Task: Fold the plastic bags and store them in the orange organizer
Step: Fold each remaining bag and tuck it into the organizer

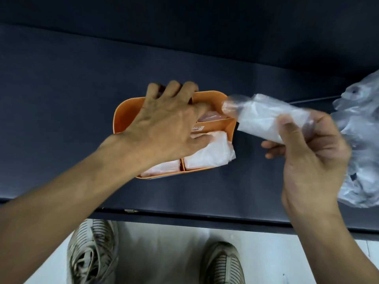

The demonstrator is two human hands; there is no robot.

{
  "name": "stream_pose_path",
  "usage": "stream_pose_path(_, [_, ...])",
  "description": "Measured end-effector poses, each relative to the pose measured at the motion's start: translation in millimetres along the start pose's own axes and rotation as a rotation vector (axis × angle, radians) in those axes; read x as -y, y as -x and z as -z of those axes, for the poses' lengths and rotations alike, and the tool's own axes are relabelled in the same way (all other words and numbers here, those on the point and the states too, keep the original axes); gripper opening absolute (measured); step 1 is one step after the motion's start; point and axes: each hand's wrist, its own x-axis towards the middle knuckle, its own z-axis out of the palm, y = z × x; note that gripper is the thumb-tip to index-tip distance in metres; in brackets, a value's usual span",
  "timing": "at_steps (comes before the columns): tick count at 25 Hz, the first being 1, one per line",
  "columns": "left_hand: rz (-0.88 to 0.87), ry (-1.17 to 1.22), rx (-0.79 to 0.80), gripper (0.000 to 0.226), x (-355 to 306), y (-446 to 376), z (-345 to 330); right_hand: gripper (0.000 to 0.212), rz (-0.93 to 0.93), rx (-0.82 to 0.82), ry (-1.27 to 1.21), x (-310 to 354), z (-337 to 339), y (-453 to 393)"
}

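Beside the orange organizer [123, 111], right hand [311, 152] grips a translucent folded bag [264, 117].

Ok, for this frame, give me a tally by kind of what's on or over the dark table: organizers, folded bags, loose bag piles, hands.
Orange organizer: 1
Folded bags visible in the organizer: 3 (near right, near left, far compartment; more may be hidden under the hand)
Folded bag held in the right hand: 1
Pile of loose bags: 1
Hands: 2 (left hand, right hand)
Total: 8
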Motion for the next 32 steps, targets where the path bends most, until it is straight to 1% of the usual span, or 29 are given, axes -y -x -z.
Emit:
stream_pose_path(2, [0.0, 0.023, -0.037, 0.05, -2, -1, -6, 0.011, 0.119, 0.02, 0.062, 2, -3, 3])
stream_pose_path(4, [0.002, 0.083, -0.094, 0.042, -1, 0, -8, 0.015, 0.286, 0.052, 0.168, 3, -10, 2])
stream_pose_path(6, [0.004, 0.121, -0.093, 0.039, 1, -2, -8, 0.017, 0.445, 0.123, 0.297, 4, -20, -5])
stream_pose_path(8, [-0.004, 0.138, -0.096, 0.04, 2, -2, -10, 0.012, 0.592, 0.218, 0.447, -2, -28, -13])
stream_pose_path(10, [-0.035, 0.176, -0.126, 0.034, 2, 1, -10, 0.012, 0.702, 0.291, 0.62, -12, -35, -20])
stream_pose_path(13, [-0.093, 0.193, -0.182, 0.025, 3, 3, -15, 0.015, 0.782, 0.366, 0.846, -11, -47, -29])
stream_pose_path(14, [-0.105, 0.19, -0.195, 0.023, 3, 3, -16, 0.019, 0.784, 0.401, 0.91, -6, -52, -32])
stream_pose_path(15, [-0.111, 0.187, -0.205, 0.02, 3, 2, -17, 0.023, 0.74, 0.473, 0.992, 2, -57, -35])
stream_pose_path(17, [-0.114, 0.19, -0.219, 0.017, 3, 3, -18, 0.026, 0.522, 0.725, 1.195, 23, -68, -44])
stream_pose_path(18, [-0.112, 0.193, -0.222, 0.017, 4, 3, -18, 0.027, 0.412, 0.844, 1.253, 30, -71, -48])
stream_pose_path(19, [-0.109, 0.196, -0.224, 0.018, 4, 4, -19, 0.026, 0.339, 0.93, 1.27, 34, -72, -52])
stream_pose_path(20, [-0.106, 0.196, -0.226, 0.019, 4, 4, -19, 0.025, 0.294, 0.968, 1.235, 35, -70, -53])
stream_pose_path(21, [-0.107, 0.193, -0.228, 0.019, 3, 4, -20, 0.027, 0.287, 0.95, 1.164, 35, -67, -51])
stream_pose_path(23, [-0.117, 0.185, -0.239, 0.02, 3, 4, -21, 0.038, 0.418, 0.776, 1.068, 33, -58, -42])
stream_pose_path(24, [-0.12, 0.184, -0.244, 0.021, 4, 3, -21, 0.045, 0.458, 0.742, 1.083, 32, -54, -37])
stream_pose_path(25, [-0.12, 0.184, -0.243, 0.023, 4, 4, -21, 0.049, 0.466, 0.76, 1.124, 32, -53, -33])
stream_pose_path(26, [-0.118, 0.184, -0.237, 0.025, 4, 4, -21, 0.051, 0.438, 0.822, 1.196, 31, -53, -31])
stream_pose_path(28, [-0.11, 0.193, -0.228, 0.023, 4, 4, -22, 0.045, 0.319, 0.965, 1.319, 31, -60, -34])
stream_pose_path(30, [-0.093, 0.203, -0.245, 0.02, 3, 4, -24, 0.037, 0.292, 1.029, 1.313, 31, -69, -42])
stream_pose_path(32, [-0.063, 0.215, -0.302, 0.02, 4, 5, -24, 0.035, 0.294, 1.021, 1.204, 26, -69, -47])
